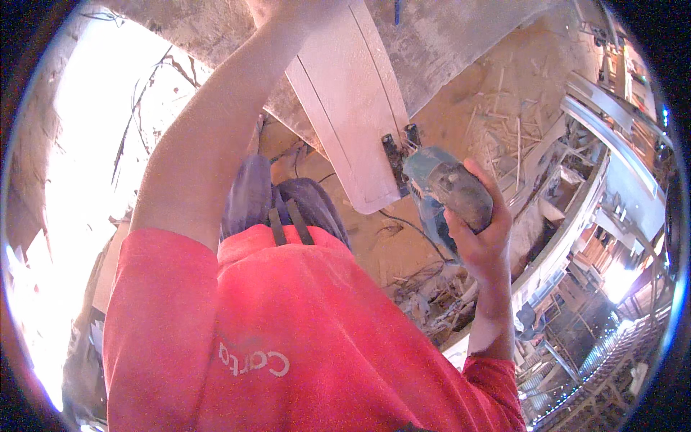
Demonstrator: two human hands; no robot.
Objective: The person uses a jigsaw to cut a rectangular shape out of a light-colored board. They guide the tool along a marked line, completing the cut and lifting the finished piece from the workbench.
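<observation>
A pale wooden board [345, 115] with a curved outer edge and dark lines along it lies on a worn grey tabletop [453, 43], its near end overhanging. My right hand [486, 223] is closed round the body of a teal and black jigsaw [453, 189]. The jigsaw's dark base plate sits against the board's right edge near the overhanging end. My left arm reaches across to the far part of the board. At the top edge of the picture my left hand [313, 9] is only partly in view, its fingers hidden.
A dark power cord [414, 230] trails below the jigsaw. Wood offcuts and sticks [515, 140] litter the brown floor. Long pale boards and frames [604, 119] stand along the right side. Strong light washes out the left side, where thin wires [140, 101] show.
</observation>
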